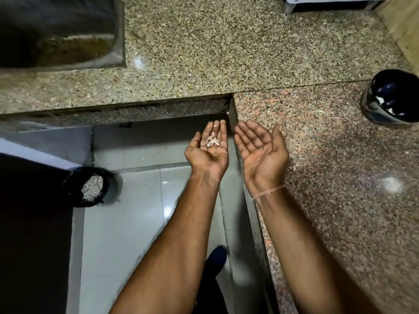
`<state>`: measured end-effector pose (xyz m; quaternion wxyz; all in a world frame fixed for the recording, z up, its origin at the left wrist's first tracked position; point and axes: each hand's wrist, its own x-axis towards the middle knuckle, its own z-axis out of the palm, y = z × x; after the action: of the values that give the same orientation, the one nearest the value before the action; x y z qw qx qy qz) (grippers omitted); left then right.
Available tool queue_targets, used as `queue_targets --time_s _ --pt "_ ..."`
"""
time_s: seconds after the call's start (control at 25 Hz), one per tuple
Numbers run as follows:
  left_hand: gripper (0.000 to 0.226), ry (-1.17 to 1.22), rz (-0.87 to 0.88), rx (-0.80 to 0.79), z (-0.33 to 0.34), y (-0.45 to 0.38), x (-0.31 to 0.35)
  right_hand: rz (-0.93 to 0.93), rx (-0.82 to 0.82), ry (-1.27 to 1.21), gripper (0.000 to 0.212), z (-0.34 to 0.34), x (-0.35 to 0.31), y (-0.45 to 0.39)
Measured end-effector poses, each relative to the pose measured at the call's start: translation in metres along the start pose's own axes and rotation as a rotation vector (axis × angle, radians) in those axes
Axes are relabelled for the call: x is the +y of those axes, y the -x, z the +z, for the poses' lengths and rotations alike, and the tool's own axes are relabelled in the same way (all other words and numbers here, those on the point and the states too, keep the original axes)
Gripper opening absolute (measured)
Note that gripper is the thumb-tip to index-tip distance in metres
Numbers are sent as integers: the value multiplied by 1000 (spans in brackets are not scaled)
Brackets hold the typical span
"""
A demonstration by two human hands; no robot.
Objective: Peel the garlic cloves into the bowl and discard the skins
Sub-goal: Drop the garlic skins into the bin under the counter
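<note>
My left hand (207,152) is held palm up over the floor gap beside the counter edge, cupped around a small heap of pale garlic skins (212,141). My right hand (263,152) is palm up just to its right, above the counter edge, fingers apart and empty. A dark glossy bowl (393,96) stands on the counter at the far right, with a few white bits showing inside. On the floor at the lower left stands a black-lined bin (87,186) with pale skins piled in it.
The speckled granite counter (226,53) runs along the top and down the right side in an L. A steel sink (56,32) is set in at the top left. Grey floor tiles (136,211) and my dark shoe (217,256) lie below.
</note>
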<state>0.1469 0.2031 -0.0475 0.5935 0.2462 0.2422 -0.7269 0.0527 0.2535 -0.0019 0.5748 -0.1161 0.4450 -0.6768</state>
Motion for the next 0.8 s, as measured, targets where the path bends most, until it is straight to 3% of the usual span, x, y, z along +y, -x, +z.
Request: queue_targets --time_s 0.16,0.28,0.44,0.68,0.8 --pt "37 7 24 57 -21 56 22 50 -37 -5 57 16 21 47" --pt "37 -20 56 101 -38 93 59 -52 -138 410 24 31 56 93" --pt "37 8 107 104 -47 123 126 -206 -342 923 34 57 106 137" --pt "39 89 220 126 -61 134 273 -350 -567 1137 20 151 187 148" --pt "38 83 216 144 -69 124 360 -279 -554 1232 18 209 246 143"
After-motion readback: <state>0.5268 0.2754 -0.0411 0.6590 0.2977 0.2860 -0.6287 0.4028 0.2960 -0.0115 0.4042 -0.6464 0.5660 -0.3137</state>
